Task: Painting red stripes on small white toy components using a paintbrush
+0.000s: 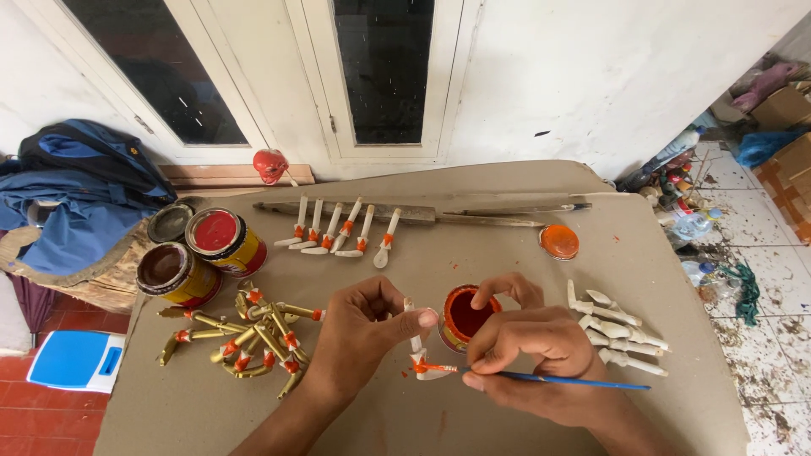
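White wooden arm piece (417,348) sits at lower centre of the head view, pinched upright between the thumb and fingers of the left hand (359,338) above the desk (498,262). The right hand (536,355) is closed in a pen grip on a thin blue-handled brush (557,380), whose orange-loaded tip touches the band near the piece's lower end. Just behind, between both hands, stands a small pot of orange paint (463,317).

Judging from this, the stroke goes best with the piece turned slowly by the left fingers while the brush tip stays put, so the band comes out even; the heel of the right hand resting on the desk would steady it. Light loading avoids drips onto the bare white part.

Unpainted white pieces (617,329) lie at right; banded white ones (342,232) dry at upper centre; gold pieces (253,338) are heaped at left beside two paint tins (203,253).
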